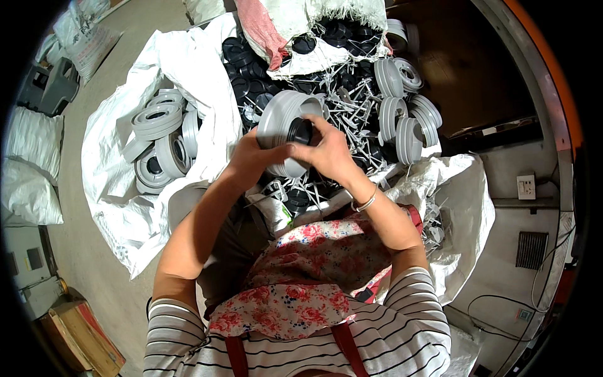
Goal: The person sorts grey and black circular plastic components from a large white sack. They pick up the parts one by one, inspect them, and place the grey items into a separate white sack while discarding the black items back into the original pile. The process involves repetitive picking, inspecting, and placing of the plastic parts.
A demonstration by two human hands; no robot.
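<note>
Above the pile I hold a grey ribbed plastic ring, tilted so that its wide opening shows. My left hand grips its lower left side, fingers wrapped round the wall. A small black round cap sits at the ring's opening, pinched by my right hand. Whether the cap is seated in the ring or only held against it, I cannot tell. Under both hands lie thin white plastic sticks and many black discs.
On the left, an open white sack holds several grey ribbed parts. More grey rings stand at the pile's right edge. Another white sack is at the right, near a wall socket and loose cables. A red-and-white sack lies behind.
</note>
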